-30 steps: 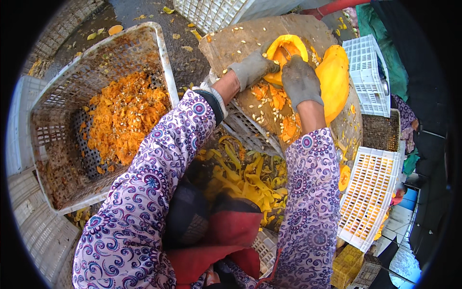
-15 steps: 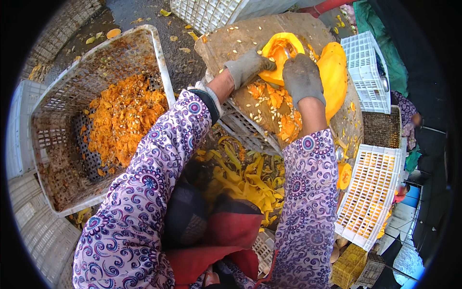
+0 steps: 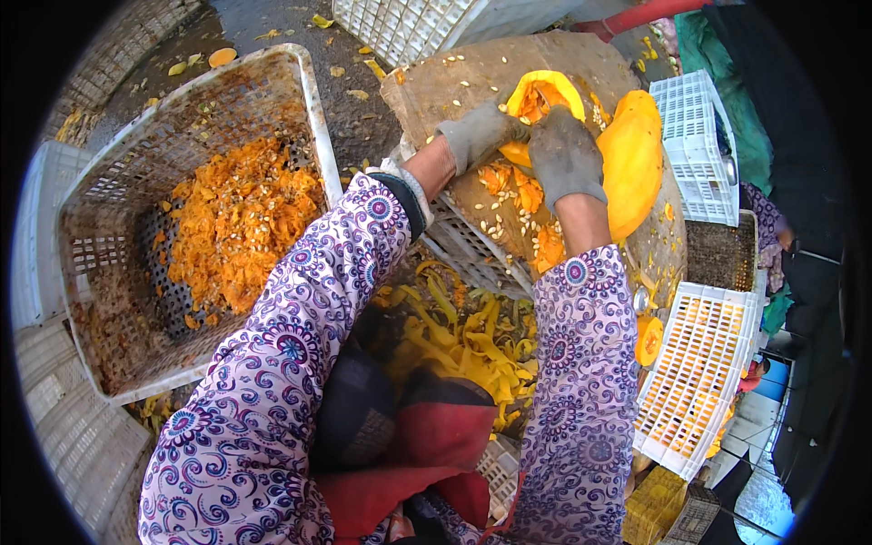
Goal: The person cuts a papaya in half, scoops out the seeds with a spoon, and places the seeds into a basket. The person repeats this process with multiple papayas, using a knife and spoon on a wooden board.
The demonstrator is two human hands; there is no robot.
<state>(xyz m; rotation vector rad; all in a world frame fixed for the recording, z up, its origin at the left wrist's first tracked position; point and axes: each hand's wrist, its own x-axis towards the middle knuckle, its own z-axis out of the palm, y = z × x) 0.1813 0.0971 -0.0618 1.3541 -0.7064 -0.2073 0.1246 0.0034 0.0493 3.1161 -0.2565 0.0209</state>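
Note:
My gloved left hand grips the left side of a hollowed pumpkin half, orange flesh showing inside. My gloved right hand is closed at its opening; the metal tool seen there earlier is now hidden. A whole peeled pumpkin lies just right of that hand. All rest on a worn brown board, with seeds and pulp scattered below the half.
A dirty crate holds pulp and seeds at left. The board sits on another crate. Peels cover the ground by my legs. White crates stand at right, near a partly visible person. A red pipe crosses behind.
My right hand has shifted slightly left over the pumpkin's opening, and the metal tool inside has dropped out of sight. My left hand keeps its grip. The whole view has moved slightly.

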